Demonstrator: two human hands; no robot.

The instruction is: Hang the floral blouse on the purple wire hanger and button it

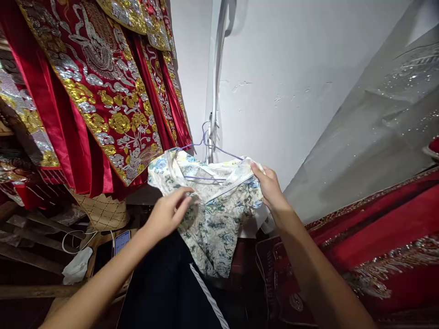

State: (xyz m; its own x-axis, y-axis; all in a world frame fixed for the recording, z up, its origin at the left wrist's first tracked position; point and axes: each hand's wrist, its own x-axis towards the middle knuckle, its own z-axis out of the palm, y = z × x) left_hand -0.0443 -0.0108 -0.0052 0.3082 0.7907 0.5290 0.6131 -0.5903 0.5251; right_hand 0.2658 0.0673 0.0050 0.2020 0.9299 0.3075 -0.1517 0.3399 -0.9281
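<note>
A floral blouse [219, 233] in white, blue and grey-green hangs on a thin purple wire hanger [226, 151] in the middle of the head view. My right hand [269, 186] grips the blouse's right shoulder by the neckline, thumb on top of the cloth. In front of the neckline, on the left, is my left hand [168, 212]. Its thumb and index finger are apart, and the fingertips lie at the collar edge; whether they press on the cloth I cannot tell. The hanger's hook rises beside a narrow upright strip on the wall.
Red costumes [113, 96] with gold and silver sequins hang at the left. A phone [121, 241], a white cable and a crumpled tissue [77, 266] lie on a wooden stool below them. Plastic-covered garments [356, 137] and red beaded fabric [384, 219] fill the right side.
</note>
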